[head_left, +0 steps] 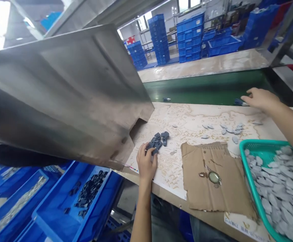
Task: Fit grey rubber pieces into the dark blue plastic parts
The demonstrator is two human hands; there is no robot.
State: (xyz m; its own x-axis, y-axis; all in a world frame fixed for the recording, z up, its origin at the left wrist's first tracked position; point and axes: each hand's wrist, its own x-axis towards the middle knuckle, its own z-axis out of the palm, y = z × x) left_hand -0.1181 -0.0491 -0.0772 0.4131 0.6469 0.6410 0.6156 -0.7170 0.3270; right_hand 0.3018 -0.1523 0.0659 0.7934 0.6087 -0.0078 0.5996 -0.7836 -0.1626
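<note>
My left hand [147, 163] rests at the near side of a small pile of dark grey plastic parts [157, 141] on the printed table cover. Its thumb and fingers close around one dark part [154, 152] at the pile's edge. Far to the right, my right hand [261, 98] reaches over the edge of the green conveyor belt [202, 89], thumb and forefinger apart. Right at its fingertips lies a small dark blue and whitish piece [239, 102]; whether they touch is unclear. A similar piece [166, 99] lies farther left on the belt.
Loose pale grey pieces [229, 129] lie on the table. A cardboard sheet [217, 198] carries a round metal-rimmed object [214, 177]. A green basket [247, 174] holds many grey pieces. A large metal panel [68, 94] slants at left, above blue bins [55, 205] with parts.
</note>
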